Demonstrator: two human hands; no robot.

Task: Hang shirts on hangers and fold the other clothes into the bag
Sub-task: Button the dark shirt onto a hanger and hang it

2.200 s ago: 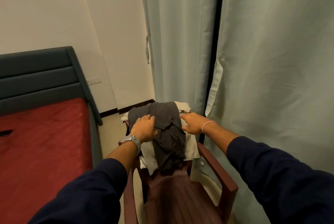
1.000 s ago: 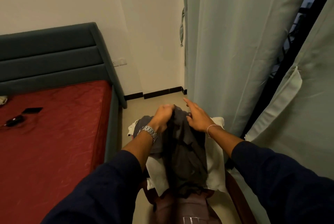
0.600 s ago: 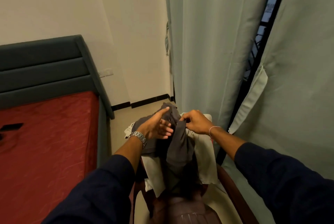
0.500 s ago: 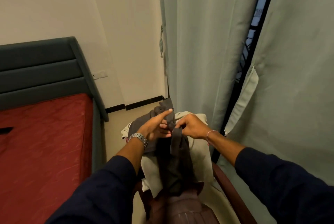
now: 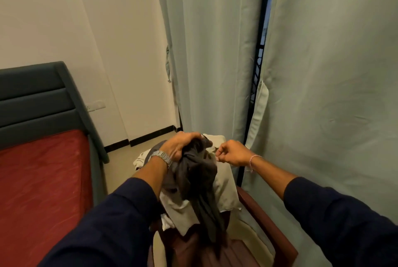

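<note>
Pale green curtains (image 5: pixel 323 73) hang across the right and centre, parted by a narrow dark gap, and a cream wall (image 5: pixel 86 40) fills the left behind them. Low on the left lies a bed (image 5: pixel 38 180) with a red cover and a dark padded headboard. A reddish-brown chair (image 5: pixel 269 230) stands near the curtains, just beside the bed, with its back toward the wall. Over that chair back hangs a cream cloth (image 5: pixel 224 189), and on top of the cream cloth lies a dark grey garment (image 5: pixel 196 178), bunched at the top and trailing down toward the seat. The left hand (image 5: pixel 178 145), with a metal watch (image 5: pixel 160 157) on its wrist, sits at the top of the chair back with its fingers curled round the bunched part of the dark grey garment. The right hand (image 5: pixel 231 152), with a thin bracelet (image 5: pixel 252 159) on its wrist, hovers just beside the garment to the right, its fingers curled in with thumb against forefinger; whether it pinches a bit of cloth cannot be told. Both arms wear dark blue sleeves.
</note>
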